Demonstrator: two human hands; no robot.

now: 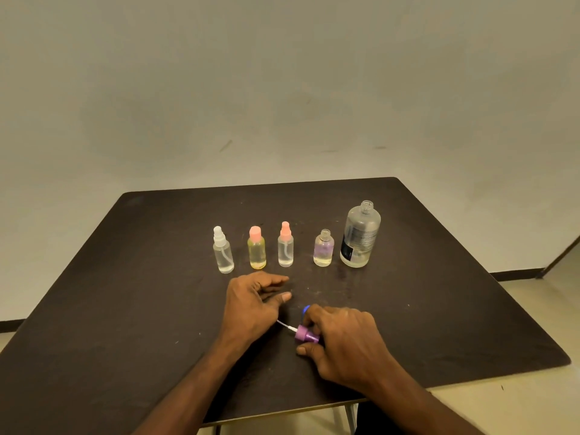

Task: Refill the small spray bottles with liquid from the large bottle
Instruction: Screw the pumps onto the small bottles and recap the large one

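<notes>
At lower centre, the right hand (pixel 340 343) pinches a purple spray cap (pixel 307 335) on the table (pixel 125 309); the left hand (pixel 254 301) hovers, fingers loosely spread. The uncapped large bottle (pixel 360 235) and open small bottle (pixel 323 248), mid-frame right, could tip if knocked. Label unreadable.

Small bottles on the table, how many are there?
4, in a row left of the large bottle: clear-capped bottle, yellow bottle, pink-capped clear bottle, and uncapped purple-tinted bottle. None seems hidden.
</notes>
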